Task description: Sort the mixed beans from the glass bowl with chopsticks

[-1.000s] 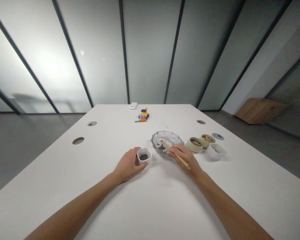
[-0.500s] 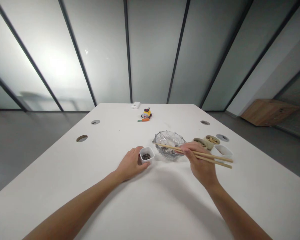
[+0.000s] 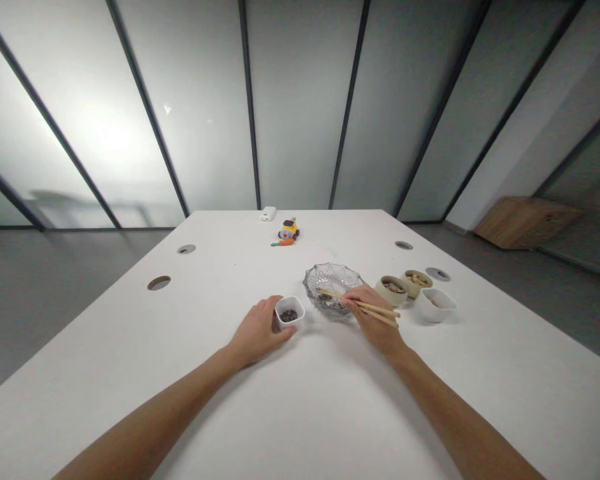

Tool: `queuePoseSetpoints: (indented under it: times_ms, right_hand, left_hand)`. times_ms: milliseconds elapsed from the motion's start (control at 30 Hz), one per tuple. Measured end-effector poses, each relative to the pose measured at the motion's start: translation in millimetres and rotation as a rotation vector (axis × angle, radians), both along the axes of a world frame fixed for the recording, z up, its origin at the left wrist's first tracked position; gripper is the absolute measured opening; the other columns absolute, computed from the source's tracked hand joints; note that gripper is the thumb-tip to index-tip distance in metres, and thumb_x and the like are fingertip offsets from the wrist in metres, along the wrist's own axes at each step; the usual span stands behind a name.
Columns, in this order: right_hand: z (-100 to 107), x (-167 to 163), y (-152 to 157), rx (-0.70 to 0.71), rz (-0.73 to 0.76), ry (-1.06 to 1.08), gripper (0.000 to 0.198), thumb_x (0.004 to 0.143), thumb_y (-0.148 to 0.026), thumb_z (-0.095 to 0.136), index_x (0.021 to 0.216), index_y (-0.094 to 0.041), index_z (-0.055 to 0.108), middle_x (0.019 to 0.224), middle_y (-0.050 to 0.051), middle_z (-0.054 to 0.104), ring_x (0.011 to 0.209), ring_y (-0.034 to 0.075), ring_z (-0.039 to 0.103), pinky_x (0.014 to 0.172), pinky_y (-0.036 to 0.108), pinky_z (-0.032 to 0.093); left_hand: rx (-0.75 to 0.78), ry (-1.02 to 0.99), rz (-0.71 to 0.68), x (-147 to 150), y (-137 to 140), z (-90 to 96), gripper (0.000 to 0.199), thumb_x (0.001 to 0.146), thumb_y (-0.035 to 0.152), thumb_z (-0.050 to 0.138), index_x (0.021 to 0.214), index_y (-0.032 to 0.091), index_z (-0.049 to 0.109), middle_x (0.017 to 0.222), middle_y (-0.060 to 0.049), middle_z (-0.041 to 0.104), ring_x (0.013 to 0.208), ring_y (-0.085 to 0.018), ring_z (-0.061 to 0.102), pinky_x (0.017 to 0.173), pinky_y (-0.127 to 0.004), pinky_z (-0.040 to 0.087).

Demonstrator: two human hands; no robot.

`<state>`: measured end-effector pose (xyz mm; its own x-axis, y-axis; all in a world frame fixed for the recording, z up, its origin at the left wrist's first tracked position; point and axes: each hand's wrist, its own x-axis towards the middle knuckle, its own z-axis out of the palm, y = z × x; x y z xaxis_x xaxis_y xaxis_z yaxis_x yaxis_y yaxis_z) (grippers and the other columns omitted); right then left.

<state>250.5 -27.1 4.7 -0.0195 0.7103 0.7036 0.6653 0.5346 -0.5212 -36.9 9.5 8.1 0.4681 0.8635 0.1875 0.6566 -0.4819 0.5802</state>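
Note:
My left hand [image 3: 261,331] is wrapped round the left side of a small white cup [image 3: 300,313] standing on the table. Small dark seeds [image 3: 289,315], perhaps sunflower seeds, lie inside it. A pair of wooden chopsticks [image 3: 377,311] is gripped in my right hand [image 3: 373,323]. Their tips reach down into a clear cut-glass bowl [image 3: 347,273] to the right of the cup. More dark bits and some pale ones lie in the bowl near the tips; whether anything is pinched between them, I cannot make out.
Right of the bowl stand two beige round pots [image 3: 391,291] with dried pieces inside, and a white square cup [image 3: 436,307]. A yellow toy car [image 3: 290,229], an orange carrot-shaped item [image 3: 283,243] and a white case [image 3: 268,213] sit farther back. Round holes [image 3: 159,283] pierce the white table [image 3: 220,287].
My right hand has moved left and the chopstick tips have dropped into the glass bowl. The beige pots now show more fully. My left hand stays on the white cup; the view shifts slightly.

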Motion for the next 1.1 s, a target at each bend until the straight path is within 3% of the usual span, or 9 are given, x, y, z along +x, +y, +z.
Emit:
queuePoseSetpoints:
  times_ms: [367,567,700,933,1100]
  right_hand:
    - [-0.5,-1.7,-0.5,-0.023,0.061,0.008,0.023,0.100,-0.040,0.062,0.088,-0.025,0.074,0.091,0.004,0.072,0.084,0.020,0.067,0.077,0.034,0.054]
    - [18.4,-5.8,-8.9,0.067,-0.095,0.107,0.025,0.100,-0.041,0.061,0.086,-0.024,0.074,0.084,0.004,0.073,0.080,0.020,0.067,0.074,0.034,0.054]
    - [31.5,-20.1,-22.3,0.043,-0.029,0.178,0.022,0.101,-0.036,0.061,0.087,-0.025,0.073,0.086,0.004,0.074,0.082,0.020,0.068,0.073,0.033,0.056]
    - [28.7,-16.6,-25.0,0.121,-0.084,-0.008,0.016,0.100,-0.032,0.062,0.089,-0.024,0.069,0.086,0.004,0.072,0.079,0.019,0.067,0.073,0.033,0.055]
    - [14.2,-7.4,-20.7,0.096,0.046,-0.127,0.007,0.100,-0.023,0.062,0.096,-0.024,0.067,0.091,0.004,0.070,0.084,0.019,0.067,0.078,0.033,0.055]
  left_hand:
    - [0.018,-0.029,-0.006,-1.1,0.3,-2.0,0.042,0.084,0.044,0.073,0.120,0.025,0.059,0.106,-0.005,0.071,0.095,-0.028,0.066,0.083,-0.039,0.049]
    - [-0.012,-0.013,-0.002,-0.7,0.5,-1.8,0.046,0.085,0.045,0.072,0.123,0.024,0.058,0.108,-0.006,0.071,0.098,-0.029,0.067,0.083,-0.040,0.050]
    - [0.001,-0.022,-0.005,-0.6,0.2,-2.0,0.049,0.085,0.047,0.072,0.126,0.024,0.057,0.114,-0.008,0.071,0.101,-0.030,0.066,0.086,-0.042,0.050]
    - [0.012,-0.034,-0.005,-0.3,0.4,-1.0,0.045,0.084,0.043,0.073,0.122,0.025,0.059,0.113,-0.007,0.070,0.100,-0.028,0.065,0.088,-0.041,0.050]
    - [0.010,-0.024,-0.007,0.8,0.7,-1.0,0.046,0.085,0.042,0.072,0.124,0.024,0.059,0.114,-0.007,0.070,0.100,-0.028,0.065,0.086,-0.040,0.050]
